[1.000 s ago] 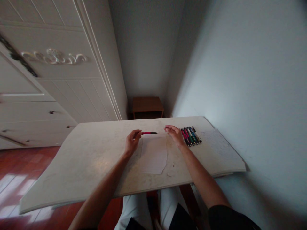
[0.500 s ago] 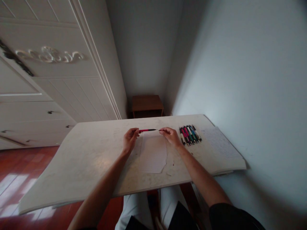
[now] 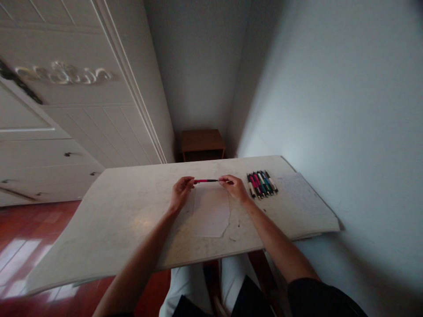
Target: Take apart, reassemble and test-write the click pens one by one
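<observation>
Pink and dark, a pen [image 3: 205,181] is held level just above the far half of a white table [image 3: 125,220], stretched between two hands. The left hand [image 3: 181,193] pinches its left end with curled fingers; the right hand [image 3: 234,187] pinches the other end, at the tip. Whether the right fingers grip the tip itself or a small cap there is too small to tell.

Directly below the pen and between the wrists lies a paper sheet [image 3: 211,211], flat on the table. Just right of the right hand, a row of pens [image 3: 262,184] lies side by side, pink, green, teal and dark. Further right, a second sheet [image 3: 302,193] rests near the table's edge by a grey wall [image 3: 330,97]. Beyond the table stand a small brown stool [image 3: 202,143] and, to the left, a white panelled wardrobe [image 3: 66,101].

To handle the pen well here, both pinches should probably stay light and in line with the barrel, so any pull or twist runs straight and the pen does not bend or slip.

A second ago only the left hand held the pen, and the right hand hovered apart from its tip, close to the row. The right hand has since moved left and closed on the tip.
</observation>
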`<state>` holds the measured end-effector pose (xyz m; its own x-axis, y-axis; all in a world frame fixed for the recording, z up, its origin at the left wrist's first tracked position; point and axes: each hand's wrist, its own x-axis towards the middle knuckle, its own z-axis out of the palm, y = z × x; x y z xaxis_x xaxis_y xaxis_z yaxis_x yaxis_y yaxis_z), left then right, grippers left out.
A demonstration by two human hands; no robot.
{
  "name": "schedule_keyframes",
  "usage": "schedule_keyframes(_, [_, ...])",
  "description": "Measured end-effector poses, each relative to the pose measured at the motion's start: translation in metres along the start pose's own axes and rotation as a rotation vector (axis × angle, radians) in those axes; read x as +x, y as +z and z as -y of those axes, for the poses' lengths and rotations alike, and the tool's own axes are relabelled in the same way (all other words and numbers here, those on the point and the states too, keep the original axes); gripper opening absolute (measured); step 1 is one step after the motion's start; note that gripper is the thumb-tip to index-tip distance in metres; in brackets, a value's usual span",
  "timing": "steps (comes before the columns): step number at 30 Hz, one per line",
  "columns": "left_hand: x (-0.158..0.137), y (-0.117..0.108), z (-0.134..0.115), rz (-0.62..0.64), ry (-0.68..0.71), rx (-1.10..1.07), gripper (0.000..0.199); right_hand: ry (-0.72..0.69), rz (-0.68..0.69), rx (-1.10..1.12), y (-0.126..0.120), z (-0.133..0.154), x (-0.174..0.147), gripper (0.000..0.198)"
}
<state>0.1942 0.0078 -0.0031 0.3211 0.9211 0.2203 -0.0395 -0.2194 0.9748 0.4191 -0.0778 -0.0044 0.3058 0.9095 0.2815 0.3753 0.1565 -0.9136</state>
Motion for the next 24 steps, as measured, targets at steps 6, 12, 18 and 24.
schedule_keyframes(6, [0.0010,-0.0013,0.0036,0.032,-0.003,-0.009,0.035,0.018,0.014,0.017,-0.0003,0.0017,0.0006,0.025])
schedule_keyframes(12, [0.0010,0.0002,0.0042,0.069,0.039,-0.020,0.025,-0.006,0.094,-0.041,0.0006,0.0066,-0.0024,0.037])
schedule_keyframes(18, [-0.0022,0.0016,0.0001,0.113,0.008,-0.047,0.046,-0.006,0.081,0.005,0.0026,0.0081,-0.0034,0.044])
schedule_keyframes(24, [-0.0033,0.0027,0.0007,0.028,-0.025,-0.023,0.052,0.012,0.030,0.085,0.0024,0.0059,-0.0019,0.041])
